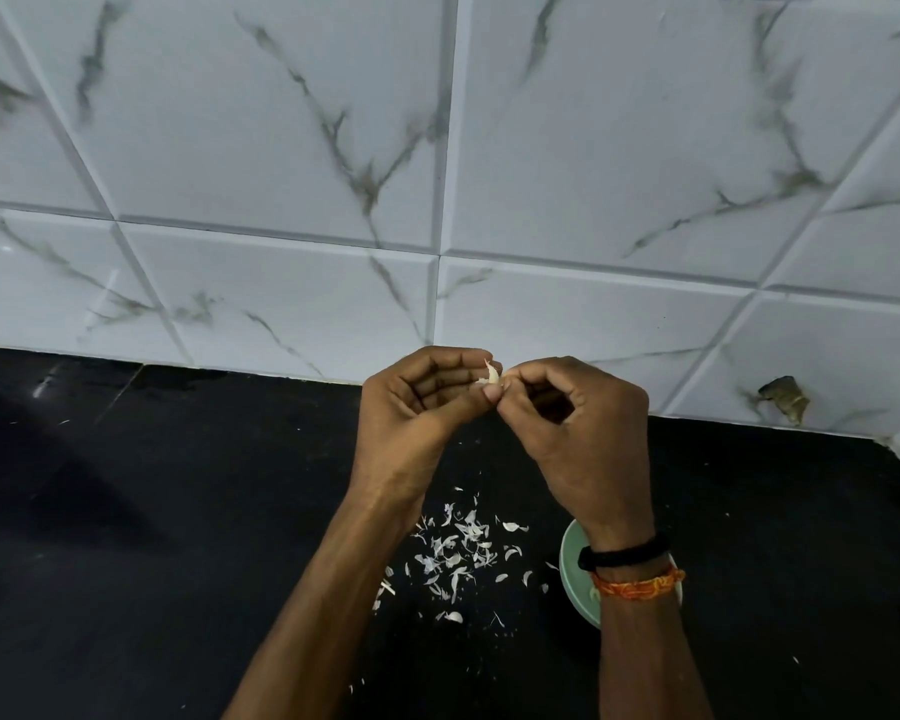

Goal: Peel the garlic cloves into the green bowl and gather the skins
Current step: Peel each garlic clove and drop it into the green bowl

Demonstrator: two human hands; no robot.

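garlic clove (492, 375) held between both hands, raised above the black counter (152, 511), in front of the bottom edge of the tiled wall (281, 174). left hand (417, 407): fingers curled, palm cupped toward the camera, thumb tip and fingertips pinching the clove from its left side. right hand (578, 428): fingers curled, thumb and forefinger pinching at the clove's right end, touching the left thumb tip. a thin pale flap of skin stands up from the top of the clove. whether the clove is part peeled cannot be told; it is small and partly hidden by the fingertips.

below the clove, on the counter between the two forearms: garlic skins (458, 553), a loose scatter of white flakes, densest directly under the hands, thinning outward. a few stray flakes lie well apart from the clove, toward the left of the counter and lower right.

green bowl (570, 563) on the counter, below and right of the clove, just beside the skin scatter, mostly hidden under the right wrist. only its left rim and part of the inside show; contents cannot be told.

right wrist: black band (622, 556), and just below it an orange thread band (637, 587).

wall: white tiles with grey marble veining; a chipped dark patch (783, 400) to the right of the clove, near the counter line. no readable writing, label or brand on anything.
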